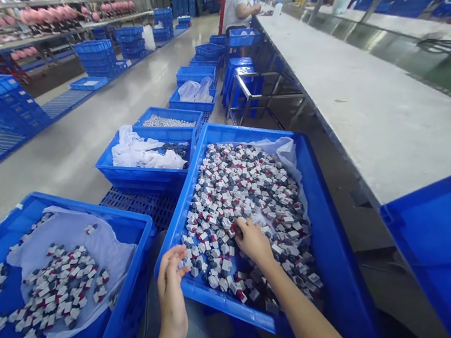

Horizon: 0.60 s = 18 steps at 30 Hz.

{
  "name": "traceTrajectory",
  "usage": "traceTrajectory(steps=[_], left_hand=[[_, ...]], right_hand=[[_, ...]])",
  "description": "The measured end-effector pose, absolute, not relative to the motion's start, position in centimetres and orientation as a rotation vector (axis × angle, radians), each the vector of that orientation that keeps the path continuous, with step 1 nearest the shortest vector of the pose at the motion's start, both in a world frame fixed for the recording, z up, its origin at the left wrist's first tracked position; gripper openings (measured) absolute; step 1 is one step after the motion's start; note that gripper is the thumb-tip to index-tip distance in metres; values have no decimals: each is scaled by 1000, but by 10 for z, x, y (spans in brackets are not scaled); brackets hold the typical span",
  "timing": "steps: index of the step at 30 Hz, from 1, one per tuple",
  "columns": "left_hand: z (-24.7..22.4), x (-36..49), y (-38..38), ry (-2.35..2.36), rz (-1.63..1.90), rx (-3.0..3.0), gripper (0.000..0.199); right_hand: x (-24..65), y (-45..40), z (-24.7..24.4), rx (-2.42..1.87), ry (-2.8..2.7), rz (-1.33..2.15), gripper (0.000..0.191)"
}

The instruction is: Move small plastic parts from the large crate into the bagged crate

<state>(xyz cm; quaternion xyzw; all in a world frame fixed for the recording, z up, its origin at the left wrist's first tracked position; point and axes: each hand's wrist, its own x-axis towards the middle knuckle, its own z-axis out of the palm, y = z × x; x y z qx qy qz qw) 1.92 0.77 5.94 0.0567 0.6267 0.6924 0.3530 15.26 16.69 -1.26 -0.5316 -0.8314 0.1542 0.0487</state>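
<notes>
Closest in, toward seven o'clock: bare left hand (172,284), fingers half-curled — nothing visible in them. At five: bare right hand (254,243), fingertips bent down onto small white, grey and red blocky pieces (245,181) heaped inside a wide blue plastic bin (334,256); cannot tell whether gripping one. Might scatter pieces over the near rim through a careless sweep. At eight: second blue plastic bin (130,286) with similar pieces (58,288). Blocking three o'clock — tilted blue plastic crate (436,227) before a long pale worktop (352,81).
</notes>
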Motion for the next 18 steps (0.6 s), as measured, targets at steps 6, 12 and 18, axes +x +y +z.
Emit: traceTrajectory(steps=[6,12,18], left_hand=[[56,17,18,1437,1619,172,26],[46,30,47,1009,1386,64,37],[51,41,53,867,1457,2,46]], right_hand=[[155,157,0,-1522,-2297,641,16],[122,107,46,-1154,-2306,791,24],[112,72,66,-863,-2491,766,34]])
